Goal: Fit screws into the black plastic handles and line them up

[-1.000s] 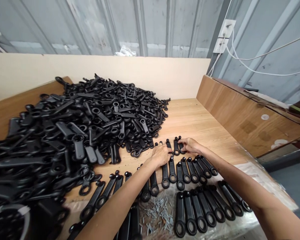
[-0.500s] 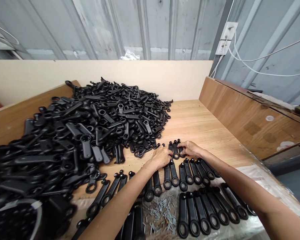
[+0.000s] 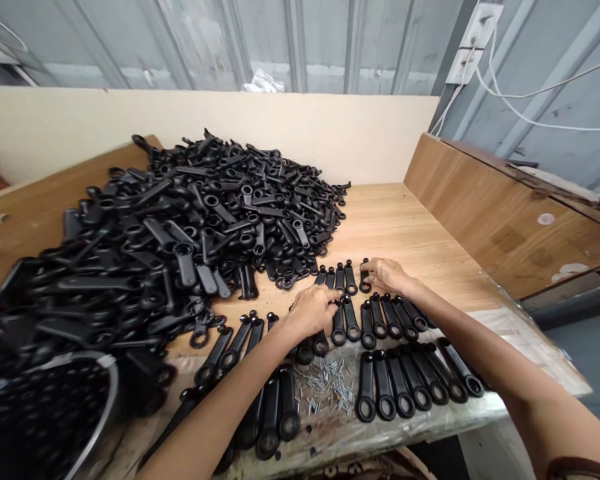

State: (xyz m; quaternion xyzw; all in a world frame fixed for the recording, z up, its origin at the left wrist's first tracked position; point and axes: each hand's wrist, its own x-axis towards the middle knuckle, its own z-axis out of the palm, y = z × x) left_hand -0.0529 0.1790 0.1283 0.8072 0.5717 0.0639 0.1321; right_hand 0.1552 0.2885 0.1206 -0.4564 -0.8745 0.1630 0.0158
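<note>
My right hand (image 3: 386, 275) pinches the knobbed upper end of a black lever (image 3: 365, 283) at the right end of the back row. My left hand (image 3: 313, 310) is closed, palm down, over the rows. Its fingertips meet the ring ends of several back-row levers (image 3: 349, 280), and whatever they grip is hidden. Each lever has a wide ring at one end and a small knob at the other. A middle row of levers (image 3: 367, 327) lies just below my hands, and a front row (image 3: 384, 387) lies nearer me.
A big heap of loose black levers (image 3: 220, 207) covers the table's left and back. Small silver pins or screws (image 3: 330, 383) lie scattered between the front levers. A container of small black pieces (image 3: 45, 413) stands front left. A wooden side board (image 3: 510, 213) edges the right.
My right hand has shifted right, and a gap now separates its lever from the others in the back row. My left hand has drawn slightly back. The view has tilted downward.
</note>
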